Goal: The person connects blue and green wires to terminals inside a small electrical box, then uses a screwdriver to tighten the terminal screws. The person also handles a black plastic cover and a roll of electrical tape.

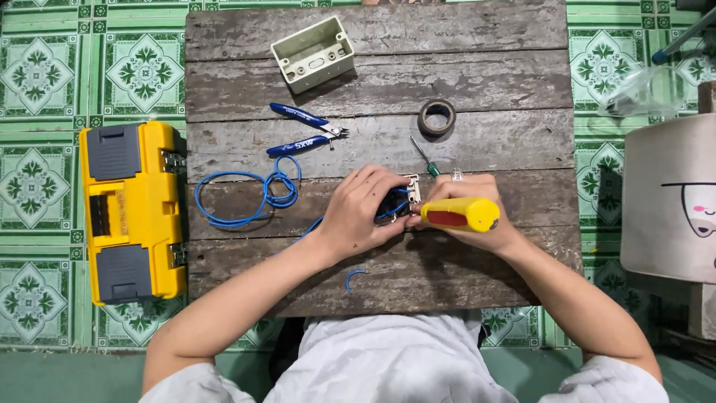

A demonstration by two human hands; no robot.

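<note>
Head view: your left hand (362,213) curls around a small switch module (406,195) trailing blue wire (242,198) at mid-table, while your right hand (470,213) grips a yellow-handled screwdriver (460,215) against it, near blue-handled cutters (306,128).

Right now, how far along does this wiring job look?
Midway, I'd guess. Done: blue wire already runs into the small switch part, and a cut scrap lies on the wooden table. In hand: left hand steadies the part, right hand works a yellow screwdriver. Left: the beige box sits apart, unused.
</note>
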